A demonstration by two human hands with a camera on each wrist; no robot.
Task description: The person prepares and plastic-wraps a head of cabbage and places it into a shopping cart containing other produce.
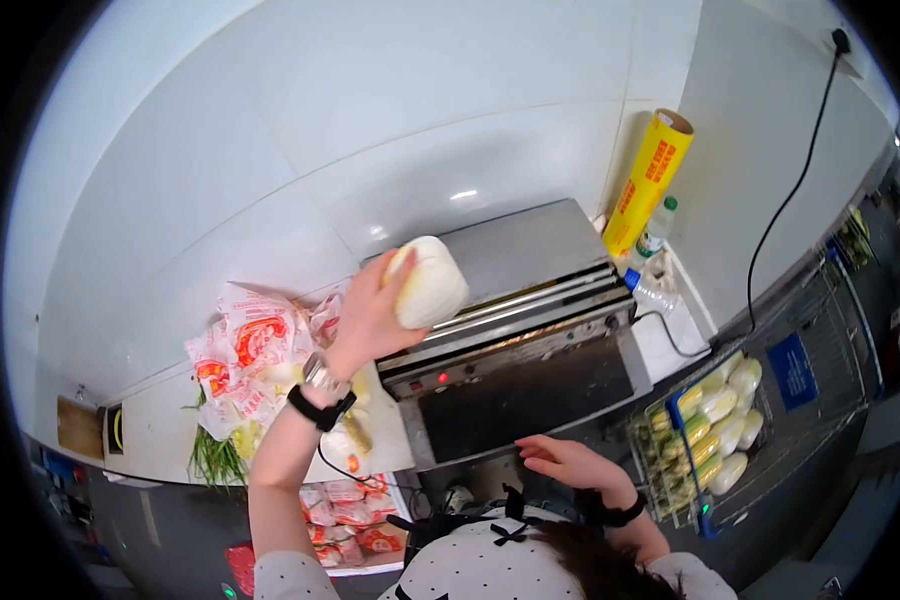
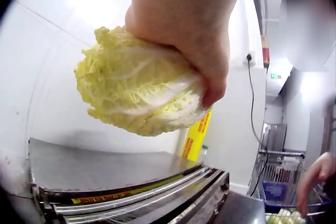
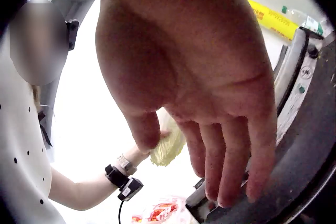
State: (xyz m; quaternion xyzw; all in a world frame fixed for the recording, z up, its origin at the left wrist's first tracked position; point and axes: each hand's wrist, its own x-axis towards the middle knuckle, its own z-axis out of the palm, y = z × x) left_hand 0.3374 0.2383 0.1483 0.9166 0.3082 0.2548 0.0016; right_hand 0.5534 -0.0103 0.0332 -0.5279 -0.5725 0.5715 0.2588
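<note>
Right hand filling the middle, palm showing, fingers pointing down, holding nothing. Beyond it, left hand gripping a pale cabbage; watch and black strap circling that wrist. Red-and-white plastic lying below. Dark machine surface running along the right; yellow roll and green-capped bottle sitting above.

Cabbage I gripped had rough, crinkled leaves, machine top was smooth metal with dull sheen, wall panels smooth and glossy, bottle shiny plastic.
</note>
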